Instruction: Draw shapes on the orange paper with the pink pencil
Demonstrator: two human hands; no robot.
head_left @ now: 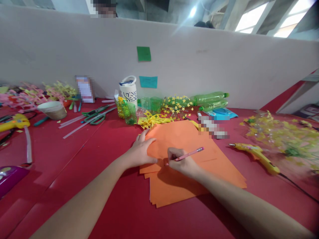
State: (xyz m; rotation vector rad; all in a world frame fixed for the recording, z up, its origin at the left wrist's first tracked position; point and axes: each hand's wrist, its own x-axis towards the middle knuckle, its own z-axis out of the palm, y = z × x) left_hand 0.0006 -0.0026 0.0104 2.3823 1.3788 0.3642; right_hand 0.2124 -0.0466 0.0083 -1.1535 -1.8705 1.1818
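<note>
A stack of orange paper sheets (189, 139) lies on the red table (74, 172) in front of me. My left hand (142, 149) rests flat on the paper's left edge, fingers stretched out and pressing it down. My right hand (181, 162) is closed on a pink pencil (190, 154). The pencil's tip touches the paper near my left hand, and its eraser end points up to the right.
A yellow glue gun (256, 155) with its cord lies right of the paper. Green scissors (96, 115), cut green bottles (211, 99), yellow paper stars (176, 104), a white mug (129, 91) and paper flowers (37, 94) crowd the far side. A grey partition (224, 66) stands behind.
</note>
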